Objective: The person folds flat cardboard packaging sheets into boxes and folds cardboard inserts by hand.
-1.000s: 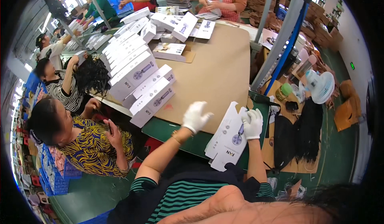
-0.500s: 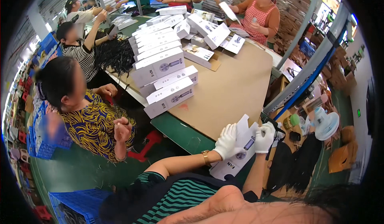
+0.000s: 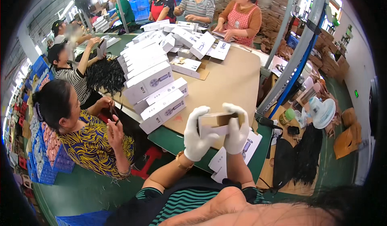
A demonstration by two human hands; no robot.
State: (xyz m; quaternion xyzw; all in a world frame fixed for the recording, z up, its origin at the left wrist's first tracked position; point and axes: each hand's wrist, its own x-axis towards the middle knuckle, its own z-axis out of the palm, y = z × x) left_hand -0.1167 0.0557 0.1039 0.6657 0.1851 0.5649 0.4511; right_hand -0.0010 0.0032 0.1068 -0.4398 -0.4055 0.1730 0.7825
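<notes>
White cardboard carton (image 3: 210, 130) is held in the air by both hands, in front of the person and above the near edge of the green table (image 3: 171, 141). Its mouth is turned toward the person, so the brown and dark inside can be seen; whether the far end is closed, I cannot tell. The left hand (image 3: 197, 134) grips one side, and the right hand (image 3: 237, 134) grips the opposite side; both wear white gloves, with fingers curled around the cardboard.

For shaping this carton well, I think the pressure should be light and equal from both palms, so that the mouth becomes square and the walls do not crease. It seems better to keep the thumbs near the edges, where the board is stiffer, and to bend each flap exactly along its fold line.

Under the right forearm lies a flat printed carton (image 3: 252, 146). To the left, a row of formed fan boxes (image 3: 147, 79) stands on the brown cardboard sheet (image 3: 236, 77), giving a good model for straight corners.
</notes>
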